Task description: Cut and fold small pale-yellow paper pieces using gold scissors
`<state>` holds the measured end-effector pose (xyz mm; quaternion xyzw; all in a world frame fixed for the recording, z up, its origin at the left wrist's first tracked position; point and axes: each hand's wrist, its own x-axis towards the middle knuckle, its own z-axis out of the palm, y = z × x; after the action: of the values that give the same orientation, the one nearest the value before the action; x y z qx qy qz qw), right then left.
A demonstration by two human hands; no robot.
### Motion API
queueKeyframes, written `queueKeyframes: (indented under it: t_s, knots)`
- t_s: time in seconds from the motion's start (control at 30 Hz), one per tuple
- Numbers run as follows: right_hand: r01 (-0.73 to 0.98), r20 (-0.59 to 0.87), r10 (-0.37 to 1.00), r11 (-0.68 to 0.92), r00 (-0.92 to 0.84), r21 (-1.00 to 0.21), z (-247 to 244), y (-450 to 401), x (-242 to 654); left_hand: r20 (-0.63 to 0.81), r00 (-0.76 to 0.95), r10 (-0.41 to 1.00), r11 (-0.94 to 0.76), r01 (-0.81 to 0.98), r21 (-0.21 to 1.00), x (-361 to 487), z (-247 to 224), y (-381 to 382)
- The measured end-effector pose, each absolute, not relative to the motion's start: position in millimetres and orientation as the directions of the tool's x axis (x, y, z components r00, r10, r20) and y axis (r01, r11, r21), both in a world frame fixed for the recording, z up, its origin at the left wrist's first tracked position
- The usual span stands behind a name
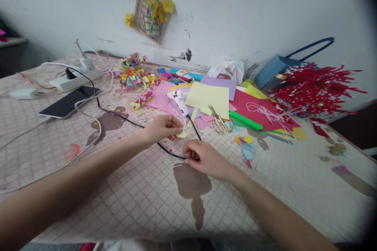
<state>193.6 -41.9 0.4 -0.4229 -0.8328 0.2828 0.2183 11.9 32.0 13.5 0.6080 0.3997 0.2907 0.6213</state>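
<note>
My left hand (163, 127) is closed in a pinch on a small pale yellow paper piece (182, 134), held above the table. To its right, my right hand (206, 157) is closed with thumb and fingertips together, right by the black cord (166, 150); whether it grips the cord or something tiny, I cannot make out. The cord runs to a white hot glue gun (180, 104) lying on coloured paper just beyond both hands. Gold-handled scissors (218, 120) rest partly on a pale yellow sheet (207, 96).
At left are a phone (69, 102), a power strip (75, 80) and white cables. Paper scraps (138, 79) are heaped at the back. A green strip (246, 120), white string (269, 113) and a red bristly decoration (312, 90) occupy the right. Behind stands a wall.
</note>
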Motion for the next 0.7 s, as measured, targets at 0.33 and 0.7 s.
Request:
queueKeyframes:
  t_s: [0.33,0.7]
  knots:
    - [0.623,0.244,0.825,0.550,-0.510,-0.556,-14,-24,202,-0.224,0.682,0.697,0.107,0.209,0.972,9,-3,5]
    - [0.431,0.410,0.699,0.698,-0.586,-0.572,-16,-37,198,-0.209,0.775,0.596,-0.046,0.292,0.955,-8,-4,3]
